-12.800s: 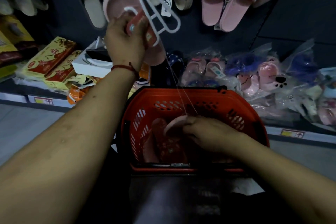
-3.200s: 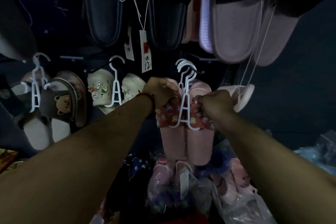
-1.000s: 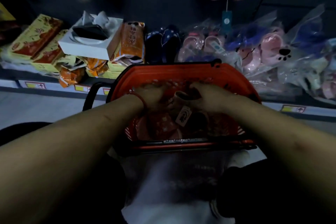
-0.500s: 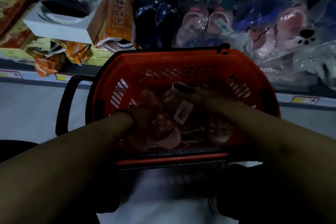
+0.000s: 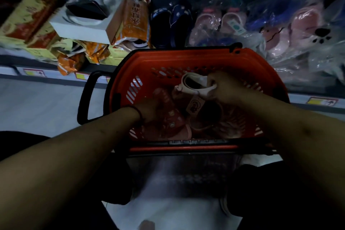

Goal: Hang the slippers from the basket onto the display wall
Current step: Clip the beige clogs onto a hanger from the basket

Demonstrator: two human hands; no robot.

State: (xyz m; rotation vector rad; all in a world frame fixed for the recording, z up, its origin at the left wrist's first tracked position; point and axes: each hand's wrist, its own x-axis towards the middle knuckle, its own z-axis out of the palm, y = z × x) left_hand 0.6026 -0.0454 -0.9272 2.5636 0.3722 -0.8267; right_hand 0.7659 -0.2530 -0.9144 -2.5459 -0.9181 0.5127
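Right hand [image 5: 224, 87] is higher than half a second ago. The cream slipper [image 5: 194, 82] it holds now sits mid-frame near the far wall of the red basket [image 5: 128, 87], lifted clear of the pile. The view has tipped down a little too. Left hand [image 5: 149, 107] has barely moved and is low in the basket, left of centre.

What it means: both hands were at the wall with the pink pair three seconds ago, so this looks like the next pick. The slipper is on its way out but not yet above the rim. The display wall is out of frame, so hanging is not imminent.

Basket: centre frame, black handle [image 5: 86, 97] swung out to the left. A red patterned slipper [image 5: 171, 117] and a pink slipper [image 5: 186, 130] lie at its near side, so there's more to hang after this one.

Right hand: fingers and thumb curled over the cream slipper's edge in a firm grip. Left hand: on the red patterned slipper, fingers lost in shadow, so can't tell whether it grips or only presses.

Paper tag [image 5: 195, 105] dangles below the cream slipper, between the hands. It could snag on the pile.

Surroundings: pale grey floor [image 5: 37, 106] at mid-left, dim light. A low shelf runs across the top of the frame:
- bagged pink slippers [image 5: 306, 28], upper right
- yellow-red boxes [image 5: 28, 15], upper left
- white box [image 5: 84, 26]
- orange packet [image 5: 134, 18]
- navy slippers [image 5: 171, 22], top centre
- price label [image 5: 34, 72] on the shelf edge
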